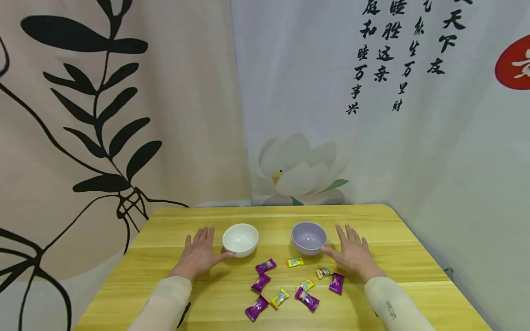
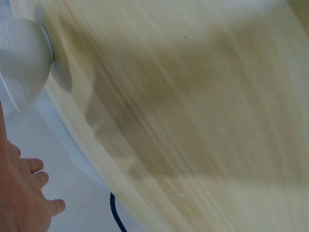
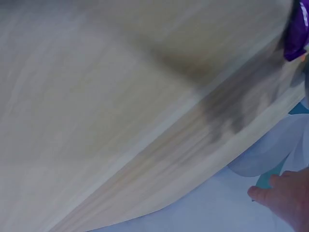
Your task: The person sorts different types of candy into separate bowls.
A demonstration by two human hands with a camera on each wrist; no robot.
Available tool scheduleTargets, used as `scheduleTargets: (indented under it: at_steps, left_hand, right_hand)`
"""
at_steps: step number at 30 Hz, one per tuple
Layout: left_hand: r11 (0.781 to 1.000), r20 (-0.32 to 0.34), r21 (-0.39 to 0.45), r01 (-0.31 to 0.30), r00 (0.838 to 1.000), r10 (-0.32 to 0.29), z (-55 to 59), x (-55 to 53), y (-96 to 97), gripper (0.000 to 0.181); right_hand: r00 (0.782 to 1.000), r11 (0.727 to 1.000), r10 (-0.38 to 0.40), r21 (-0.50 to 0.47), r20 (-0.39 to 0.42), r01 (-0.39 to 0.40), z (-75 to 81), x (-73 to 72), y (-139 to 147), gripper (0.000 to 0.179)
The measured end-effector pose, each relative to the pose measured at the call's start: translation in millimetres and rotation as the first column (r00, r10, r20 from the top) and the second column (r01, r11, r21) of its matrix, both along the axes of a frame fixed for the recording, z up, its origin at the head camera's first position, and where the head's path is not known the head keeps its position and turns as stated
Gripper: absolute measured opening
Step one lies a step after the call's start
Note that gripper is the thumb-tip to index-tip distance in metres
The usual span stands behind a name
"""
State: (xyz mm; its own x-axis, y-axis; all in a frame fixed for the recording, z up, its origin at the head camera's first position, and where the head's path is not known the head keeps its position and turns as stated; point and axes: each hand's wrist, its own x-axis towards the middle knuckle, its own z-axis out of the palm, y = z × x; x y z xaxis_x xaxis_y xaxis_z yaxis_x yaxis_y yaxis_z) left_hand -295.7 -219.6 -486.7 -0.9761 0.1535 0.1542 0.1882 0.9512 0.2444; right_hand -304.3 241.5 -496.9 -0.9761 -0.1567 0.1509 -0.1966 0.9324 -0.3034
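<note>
Left sleeve, frontmost purple candy, long axis slanting away rightward

Before you stands a yellow wood-grained table with rounded far corners, under soft light. Beyond it you face a cream panel printed with black leafy branches, and a grey-white panel bearing a pale lotus, black characters and a red disc.

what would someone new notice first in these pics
Likely the purple candies and yellow candies scattered on the wooden table. Just beyond them stand a white bowl, at left, and a lilac bowl, at right. Black leaves on the left backdrop also stand out.
</note>
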Motion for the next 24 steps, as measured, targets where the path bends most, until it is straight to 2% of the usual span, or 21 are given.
scheduleTargets:
  at_steps: [4,8,16,24]
  left_hand:
    - [1.0,0.013,0.015,-0.001,1.0,0.001,-1.7,-3.4,1.1,0.123]
    - [0.998,0.033,0.069,0.0,0.999,-0.003,-0.6,-7.1,4.3,0.124]
    - [0.99,0.114,0.141,-0.029,0.993,0.013,-2.4,-14.9,12.1,0.129]
    - [0.979,0.126,0.201,-0.019,0.992,-0.007,-8.5,-16.4,14.6,0.13]
  right_hand:
    - [0.999,1.0,0.023,-0.009,-0.029,-0.023,1.9,-0.7,-7,0.103]
    - [0.998,0.998,0.04,-0.037,-0.052,-0.042,5.9,-1.1,-16,0.102]
    - [0.992,0.991,0.08,-0.1,-0.095,-0.09,13.5,0.0,-34,0.096]
    - [0.984,0.978,0.123,-0.154,-0.131,-0.143,17.7,9.1,-47,0.086]
